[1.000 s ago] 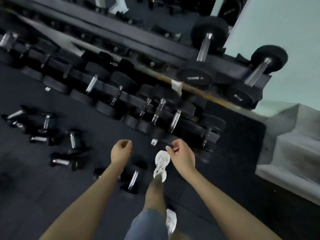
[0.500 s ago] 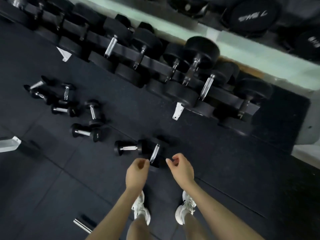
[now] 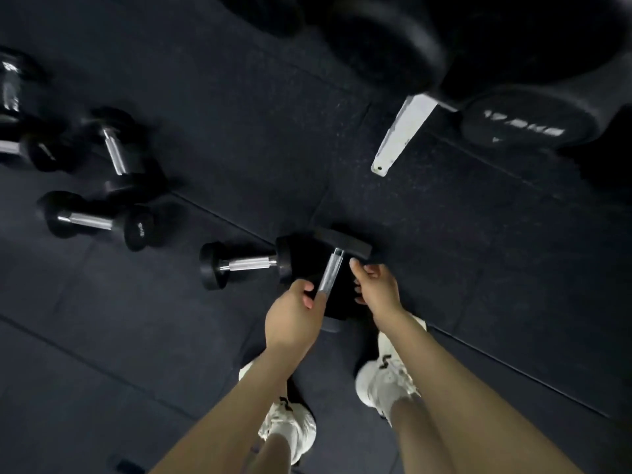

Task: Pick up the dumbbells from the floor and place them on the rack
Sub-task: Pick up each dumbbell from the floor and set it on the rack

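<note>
A black dumbbell [image 3: 330, 270] with a chrome handle lies on the dark floor just in front of my feet, its far head pointing toward the rack. My left hand [image 3: 294, 313] has reached the near end of the handle with curled fingertips touching it; whether they close round it does not show. My right hand [image 3: 377, 286] hovers just right of the handle, fingers loosely curled and holding nothing. The rack's white foot [image 3: 400, 131] stands at upper right, with big black dumbbell heads [image 3: 519, 126] above it.
A second small dumbbell [image 3: 243, 265] lies crosswise, touching the first one's left side. Further left lie more dumbbells [image 3: 91, 220] [image 3: 115, 155]. My white shoes [image 3: 289, 426] [image 3: 385, 383] stand close behind the hands. Black rubber floor tiles stretch all around.
The view has dropped much closer to the floor. Both hands went down to the nearest dumbbell: the left now touches its handle, the right sits beside it.
</note>
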Demonstrator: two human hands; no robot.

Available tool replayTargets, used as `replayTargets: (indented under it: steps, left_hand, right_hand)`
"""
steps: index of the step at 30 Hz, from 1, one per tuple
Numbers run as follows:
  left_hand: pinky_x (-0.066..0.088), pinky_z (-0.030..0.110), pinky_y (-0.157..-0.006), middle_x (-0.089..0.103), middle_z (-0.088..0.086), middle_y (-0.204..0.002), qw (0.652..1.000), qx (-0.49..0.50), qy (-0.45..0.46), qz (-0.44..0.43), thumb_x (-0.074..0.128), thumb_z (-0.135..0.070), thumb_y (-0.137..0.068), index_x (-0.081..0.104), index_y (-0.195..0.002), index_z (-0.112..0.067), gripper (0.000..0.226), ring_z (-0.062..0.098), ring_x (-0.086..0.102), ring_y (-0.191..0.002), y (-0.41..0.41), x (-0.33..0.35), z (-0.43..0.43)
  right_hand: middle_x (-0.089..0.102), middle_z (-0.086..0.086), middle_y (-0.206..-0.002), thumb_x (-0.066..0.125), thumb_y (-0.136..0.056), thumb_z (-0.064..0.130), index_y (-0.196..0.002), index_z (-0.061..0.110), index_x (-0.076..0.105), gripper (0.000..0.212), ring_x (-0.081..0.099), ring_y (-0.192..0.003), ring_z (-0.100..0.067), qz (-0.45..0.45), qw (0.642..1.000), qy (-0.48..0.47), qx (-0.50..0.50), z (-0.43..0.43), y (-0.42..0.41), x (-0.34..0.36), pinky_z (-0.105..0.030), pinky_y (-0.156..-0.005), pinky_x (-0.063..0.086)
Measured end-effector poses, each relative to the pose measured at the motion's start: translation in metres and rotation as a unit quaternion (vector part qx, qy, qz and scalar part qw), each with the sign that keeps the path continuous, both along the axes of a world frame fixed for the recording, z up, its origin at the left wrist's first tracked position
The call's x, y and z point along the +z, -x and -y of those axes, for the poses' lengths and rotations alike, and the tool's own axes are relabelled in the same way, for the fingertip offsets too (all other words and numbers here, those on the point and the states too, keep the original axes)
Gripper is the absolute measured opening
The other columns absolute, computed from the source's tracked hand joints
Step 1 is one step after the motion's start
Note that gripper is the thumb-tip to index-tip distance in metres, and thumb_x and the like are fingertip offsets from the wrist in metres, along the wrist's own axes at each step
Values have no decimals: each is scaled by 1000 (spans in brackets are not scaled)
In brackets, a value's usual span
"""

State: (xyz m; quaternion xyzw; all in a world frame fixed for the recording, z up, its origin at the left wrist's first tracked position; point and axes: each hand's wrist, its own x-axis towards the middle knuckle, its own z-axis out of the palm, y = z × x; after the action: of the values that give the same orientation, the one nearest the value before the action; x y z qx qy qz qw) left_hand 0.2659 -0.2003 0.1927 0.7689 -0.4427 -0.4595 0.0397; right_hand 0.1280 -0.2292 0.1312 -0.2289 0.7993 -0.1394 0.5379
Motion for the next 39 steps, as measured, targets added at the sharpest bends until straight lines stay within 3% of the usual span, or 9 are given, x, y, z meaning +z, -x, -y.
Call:
replayTargets:
  steps: [7, 11, 15, 19, 24, 28, 33, 36, 39]
  left_hand:
    - [46, 31, -87, 68, 0, -112, 999, -19, -11, 28, 47, -41, -93, 47, -130, -16, 45, 18, 63, -105, 16, -158, 10]
    - [44, 35, -92, 60, 9, -128, 998, -35, -54, 12, 45, -52, -90, 33, -141, -13, 65, 26, 58, -115, 23, -216, 12]
    - [44, 32, -80, 64, 8, -121, 989, -33, -138, -46, 47, -56, -88, 21, -143, -16, 73, 29, 62, -109, 23, -243, 17]
    - [48, 37, -89, 64, 10, -120, 982, -8, -169, -79, 57, -46, -88, 32, -131, -11, 61, 31, 61, -109, 17, -255, 22]
    - [51, 35, -82, 67, 7, -110, 979, -63, -185, -52, 52, -52, -87, 48, -125, -15, 54, 27, 63, -101, 15, -257, 25]
    - [51, 34, -85, 68, 4, -113, 978, -83, -177, -69, 49, -49, -91, 54, -126, -24, 44, 24, 63, -104, 16, -242, 22]
    - [40, 24, -53, 69, 1, -85, 970, -92, -208, -80, 53, -52, -87, 68, -93, -15, 40, 18, 63, -78, 19, -193, 12]
    - [36, 20, -50, 61, -7, -72, 970, -92, -204, -92, 64, -41, -82, 63, -86, -22, 19, 10, 56, -66, 22, -138, 5]
    - [46, 26, -58, 61, -5, -68, 967, -61, -215, -125, 69, -33, -77, 57, -73, -24, 16, 15, 61, -69, 26, -73, -1]
  right_hand:
    - [63, -2, -94, 61, -70, 67, -98, 13, 55, 61, 63, -92, -24, 16, 999, -37, -18, 8, -10, -144, -44, -87, 55]
    - [63, -4, -112, 66, -76, 57, -121, 10, 53, 66, 62, -104, -21, 59, 996, -65, -33, 5, -9, -196, -38, -97, 50]
    - [70, -8, -110, 66, -84, 40, -111, 9, 63, 41, 66, -99, -17, 179, 979, -41, -87, 3, -5, -212, -35, -97, 50]
    - [70, -16, -108, 61, -90, 28, -115, 1, 61, 37, 69, -93, -23, 250, 955, -21, -158, 5, -9, -213, -31, -81, 57]
    - [67, -10, -82, 59, -92, 24, -89, 9, 63, 15, 66, -74, -18, 257, 944, -30, -206, 12, -16, -200, -28, -69, 55]
    - [63, -11, -79, 60, -92, 21, -87, 7, 61, 15, 62, -70, -20, 254, 931, -40, -259, 11, -20, -187, -32, -70, 54]
    - [64, -10, -80, 58, -93, 23, -91, 7, 61, 16, 63, -74, -19, 244, 931, -50, -267, -3, -13, -139, -31, -70, 54]
    - [63, -10, -79, 57, -93, 23, -92, 6, 60, 17, 62, -70, -19, 230, 939, -51, -251, -10, -7, -85, -30, -65, 54]
    - [62, -10, -75, 58, -93, 20, -90, 5, 59, 15, 60, -66, -21, 221, 942, -46, -247, -12, -2, -15, -31, -62, 53]
